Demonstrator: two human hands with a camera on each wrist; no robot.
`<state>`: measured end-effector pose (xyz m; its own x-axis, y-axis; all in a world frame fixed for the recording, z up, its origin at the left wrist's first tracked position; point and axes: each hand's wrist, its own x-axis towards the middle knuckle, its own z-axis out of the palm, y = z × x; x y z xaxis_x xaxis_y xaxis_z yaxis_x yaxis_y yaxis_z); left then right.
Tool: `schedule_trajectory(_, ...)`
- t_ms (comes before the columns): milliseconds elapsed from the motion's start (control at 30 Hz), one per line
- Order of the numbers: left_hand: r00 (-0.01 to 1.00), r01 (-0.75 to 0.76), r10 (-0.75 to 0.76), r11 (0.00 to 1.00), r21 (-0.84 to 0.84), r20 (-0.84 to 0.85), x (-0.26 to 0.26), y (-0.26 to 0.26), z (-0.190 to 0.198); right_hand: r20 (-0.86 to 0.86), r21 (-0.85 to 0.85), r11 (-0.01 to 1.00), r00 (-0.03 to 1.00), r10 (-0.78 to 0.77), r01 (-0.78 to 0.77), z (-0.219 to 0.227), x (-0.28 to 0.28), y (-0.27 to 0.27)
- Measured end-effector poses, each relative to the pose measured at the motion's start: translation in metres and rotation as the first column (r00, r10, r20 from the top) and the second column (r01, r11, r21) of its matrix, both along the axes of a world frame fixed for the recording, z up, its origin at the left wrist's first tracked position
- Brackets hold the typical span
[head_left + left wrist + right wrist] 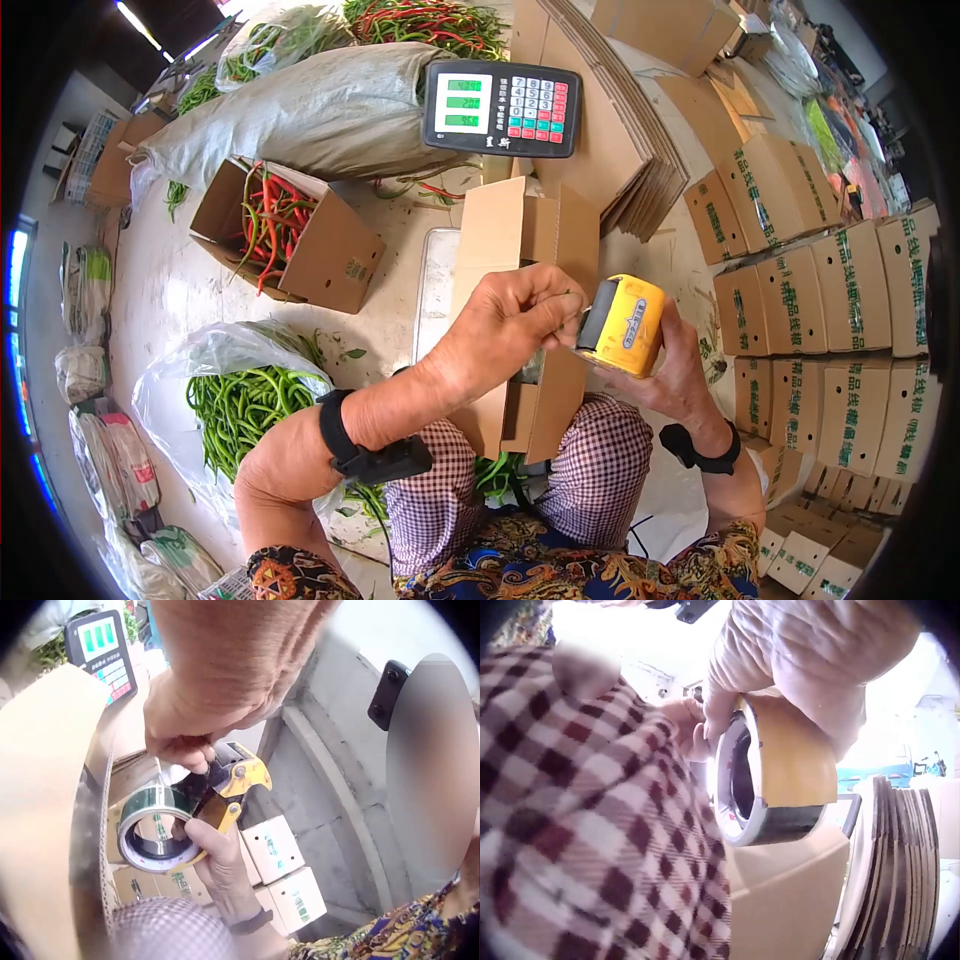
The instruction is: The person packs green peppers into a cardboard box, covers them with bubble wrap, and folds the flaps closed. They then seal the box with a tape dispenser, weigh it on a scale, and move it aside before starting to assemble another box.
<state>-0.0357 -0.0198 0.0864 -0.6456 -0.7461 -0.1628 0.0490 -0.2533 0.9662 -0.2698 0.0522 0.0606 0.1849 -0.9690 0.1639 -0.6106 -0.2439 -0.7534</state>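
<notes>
Gripping a tape dispenser [630, 325], the right hand [677, 380] apparently steadies it. The left hand [515, 315] pinches the tape [141, 801].

Ana: What's the count at mid-frame in the head view?

Ben: One left hand [510, 322] and one right hand [688, 368] — two in all — plus one yellow tape dispenser [632, 325] and one open carton [493, 228].

Ana: Left of centre?

Ben: One pepper carton [345, 258]; below it, one clear bag [165, 390]. The peppers [272, 215] tangle too much to count.

Ana: The top?

Ben: One scale display [500, 140], three green readouts [463, 103], one cardboard stack [610, 135].

Ana: Lower half?

Ben: Two black wristbands [338, 430].

Ana: Far right?

Ben: Several printed cartons [845, 285], overlapping too much for a sure number.
</notes>
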Motion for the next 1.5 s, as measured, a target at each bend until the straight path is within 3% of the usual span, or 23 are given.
schedule_trajectory(133,0.999,-0.023,0.026,0.993,0.119,-0.023,0.012,0.007,0.000,-0.021,0.015,0.998,0.998,0.056,-0.055,0.007,0.008,-0.003)
schedule_trajectory(267,0.994,-0.084,0.089,0.994,0.071,-0.066,0.018,0.011,-0.009,0.017,0.085,0.995,0.998,0.054,-0.055,0.005,0.017,-0.004)
schedule_trajectory(333,0.984,-0.173,0.175,0.984,-0.038,0.044,0.020,0.008,-0.014,-0.082,0.043,0.998,0.995,0.051,-0.047,0.012,0.026,-0.009)
schedule_trajectory(400,0.954,-0.201,0.248,0.945,-0.257,0.166,0.034,0.001,-0.020,-0.135,0.035,0.997,0.988,0.069,-0.065,0.020,0.033,-0.016)
schedule_trajectory(467,0.936,-0.269,0.312,0.933,-0.240,0.163,0.059,-0.004,-0.026,-0.329,-0.049,0.985,0.934,0.138,-0.163,0.030,0.037,-0.022)
schedule_trajectory(533,0.856,-0.374,0.449,0.881,-0.291,0.256,0.094,-0.011,-0.029,-0.356,-0.024,0.987,0.924,0.142,-0.161,0.037,0.041,-0.026)
schedule_trajectory(600,0.760,-0.549,0.597,0.801,-0.239,0.257,0.145,-0.025,-0.057,-0.487,-0.013,0.987,0.863,0.135,-0.161,0.036,0.039,-0.030)
schedule_trajectory(667,0.756,-0.545,0.592,0.806,-0.233,0.279,0.195,-0.029,-0.106,-0.507,-0.025,0.980,0.848,0.156,-0.195,0.031,0.043,-0.036)
schedule_trajectory(733,0.780,-0.577,0.582,0.811,-0.095,0.229,0.197,-0.023,-0.141,-0.581,0.074,0.980,0.790,0.195,-0.187,0.029,0.055,-0.039)
schedule_trajectory(833,0.726,-0.609,0.625,0.778,-0.153,0.286,0.187,-0.019,-0.166,-0.600,0.113,0.976,0.771,0.216,-0.186,0.027,0.062,-0.047)
schedule_trajectory(900,0.636,-0.555,0.681,0.730,-0.398,0.362,0.179,-0.021,-0.192,-0.634,0.157,0.972,0.737,0.235,-0.174,0.023,0.060,-0.049)
schedule_trajectory(933,0.633,-0.560,0.683,0.729,-0.393,0.365,0.172,-0.021,-0.202,-0.635,0.163,0.970,0.734,0.242,-0.179,0.021,0.060,-0.050)
schedule_trajectory(1000,0.571,-0.446,0.748,0.629,-0.636,0.338,0.155,-0.016,-0.220,-0.649,0.163,0.970,0.721,0.244,-0.182,0.018,0.059,-0.051)
schedule_trajectory(1133,0.556,-0.337,0.723,0.647,-0.684,0.410,0.119,-0.013,-0.254,-0.638,0.168,0.964,0.722,0.267,-0.208,0.012,0.056,-0.055)
schedule_trajectory(1200,0.519,-0.264,0.743,0.611,-0.747,0.424,0.107,-0.019,-0.258,-0.616,0.118,0.967,0.748,0.248,-0.224,0.008,0.055,-0.055)
schedule_trajectory(1267,0.603,-0.171,0.644,0.681,-0.712,0.471,0.091,-0.012,-0.273,-0.607,0.131,0.969,0.756,0.245,-0.209,0.005,0.053,-0.053)
schedule_trajectory(1333,0.614,-0.174,0.640,0.682,-0.711,0.463,0.075,-0.008,-0.274,-0.590,0.085,0.976,0.779,0.212,-0.201,0.001,0.050,-0.051)
schedule_trajectory(1400,0.617,-0.089,0.439,0.864,-0.496,0.653,0.077,-0.009,-0.262,-0.573,0.093,0.975,0.791,0.217,-0.200,0.000,0.050,-0.050)
schedule_trajectory(1500,0.616,-0.029,0.330,0.917,-0.398,0.716,0.079,-0.011,-0.272,-0.579,0.086,0.976,0.787,0.212,-0.199,-0.002,0.049,-0.051)
